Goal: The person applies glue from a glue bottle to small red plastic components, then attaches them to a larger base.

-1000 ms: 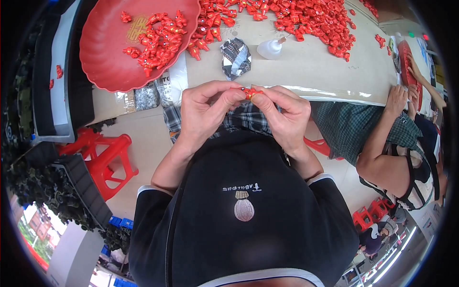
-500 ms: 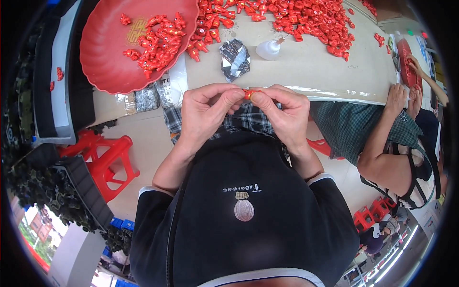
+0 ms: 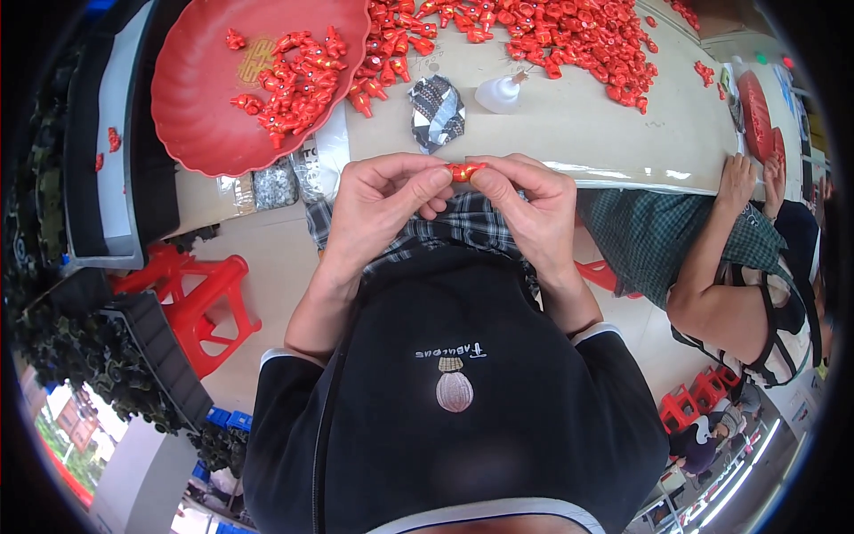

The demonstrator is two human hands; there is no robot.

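Note:
Between my two hands is a small shiny red figurine with gold marks, held just off the table's front edge. My left hand pinches its left end between thumb and fingers. The right end is gripped by the thumb and fingers of my right hand. Beyond my hands lie a bundle of patterned cloth and a small white squeeze bottle with a thin tip. A red scalloped tray at the left holds a heap of similar red figurines.
Loose red pieces are piled along the far side of the table. A red stool stands at lower left, near dark crates. At right, another person's arm reaches to the table beside a red tray.
The red figurine has turned slightly and more of it shows between my fingertips. At right, one of the other people's hands has left the red tray.

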